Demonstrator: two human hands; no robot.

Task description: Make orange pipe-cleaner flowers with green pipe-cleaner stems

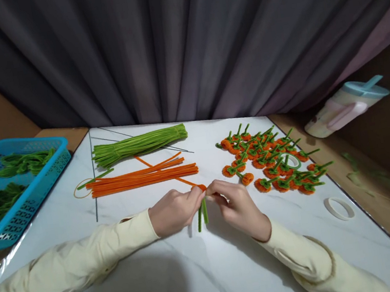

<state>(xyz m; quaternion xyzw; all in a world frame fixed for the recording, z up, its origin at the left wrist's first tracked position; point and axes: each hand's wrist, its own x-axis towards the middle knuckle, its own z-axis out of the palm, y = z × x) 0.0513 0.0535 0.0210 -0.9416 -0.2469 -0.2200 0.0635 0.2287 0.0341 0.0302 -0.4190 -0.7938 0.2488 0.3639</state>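
Observation:
My left hand [177, 210] is closed in a pinch on an orange pipe cleaner [186, 182], whose coiled end shows at the fingertips. Its straight tail runs up and left, toward the bundle. Two green pipe cleaner ends [199, 218] hang below the fingers. Right beside it, my right hand [240, 208] pinches at the same coil, its fingertips hiding the spot they grip. A bundle of orange pipe cleaners [141, 179] lies just beyond my left hand. Farther back rests a thick bundle of green pipe cleaners [139, 144].
Several small orange pipe cleaner pumpkins [262, 184] with green stems cluster at the right, with a tape roll [289, 161] among them. Another white tape roll [339, 208] lies nearer. A blue basket [40, 195] holds green pieces at left. A lidded cup [344, 107] stands back right.

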